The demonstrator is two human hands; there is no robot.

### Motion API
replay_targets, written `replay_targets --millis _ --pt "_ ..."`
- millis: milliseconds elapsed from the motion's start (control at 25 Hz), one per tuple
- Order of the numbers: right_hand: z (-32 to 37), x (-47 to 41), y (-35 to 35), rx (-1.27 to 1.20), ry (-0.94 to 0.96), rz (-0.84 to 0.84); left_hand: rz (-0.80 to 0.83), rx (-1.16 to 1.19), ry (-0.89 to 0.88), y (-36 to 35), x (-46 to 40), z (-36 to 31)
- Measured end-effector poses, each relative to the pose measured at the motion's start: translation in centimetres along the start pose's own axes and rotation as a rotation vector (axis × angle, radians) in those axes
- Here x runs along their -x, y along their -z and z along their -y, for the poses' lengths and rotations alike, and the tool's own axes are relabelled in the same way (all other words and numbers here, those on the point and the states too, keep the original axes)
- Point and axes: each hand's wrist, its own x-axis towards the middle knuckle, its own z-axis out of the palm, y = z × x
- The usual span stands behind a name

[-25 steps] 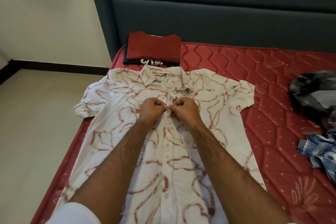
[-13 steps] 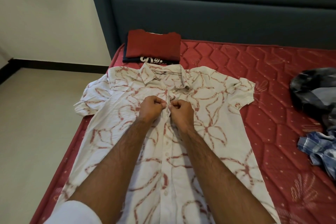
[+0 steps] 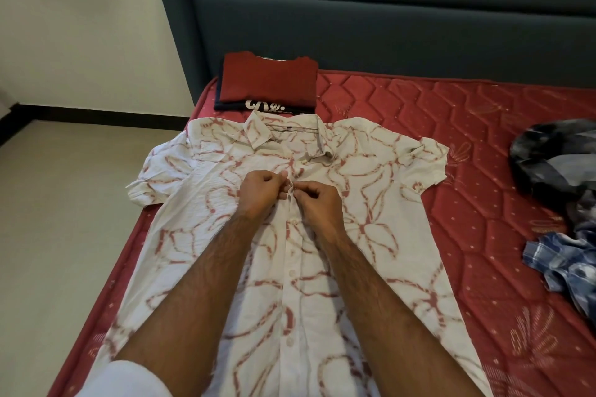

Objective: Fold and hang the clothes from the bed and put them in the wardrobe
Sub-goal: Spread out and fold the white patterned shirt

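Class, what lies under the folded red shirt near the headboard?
Under the folded red shirt lies a dark garment with white lettering; only its front edge shows, the rest is covered.

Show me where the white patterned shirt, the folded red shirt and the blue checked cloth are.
white patterned shirt point(image 3: 380, 203): head view, on its chest panel.
folded red shirt point(image 3: 269, 80): head view, middle of its top face.
blue checked cloth point(image 3: 561, 261): head view, on the crumpled middle.

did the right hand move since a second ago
Yes, slightly. The right hand has drawn toward the person, down the button placket of the white patterned shirt, away from its collar, still pinching there opposite the left hand.
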Motion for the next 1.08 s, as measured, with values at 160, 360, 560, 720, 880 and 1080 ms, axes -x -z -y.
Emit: replay_targets --millis 160,360,560,720,880,1080 --pt "-0.9 -0.2 -0.2 0.003 0.032 0.014 -0.043 -0.107 -0.03 -0.1 -0.2 0.0" --pt "-0.8 -0.4 -0.1 -0.022 -0.013 0.02 -0.137 -0.174 -0.043 -0.8 0.8 -0.2" --pt "-0.7 -1.0 -0.1 -0.001 -0.044 0.004 -0.2 -0.104 -0.052 -1.6 1.3 -0.2" --pt "0.0 -2.5 0.3 0.198 -0.02 0.012 -0.148 -0.214 -0.165 -1.3 1.0 0.3" --pt "0.5 -2.4 0.2 0.472 0.035 -0.016 -0.081 -0.324 -0.231 -0.6 0.0 0.6" --pt "0.4 -2.2 -0.1 0.59 0.061 -0.029 0.049 -0.114 -0.139 0.2 -1.6 1.1"
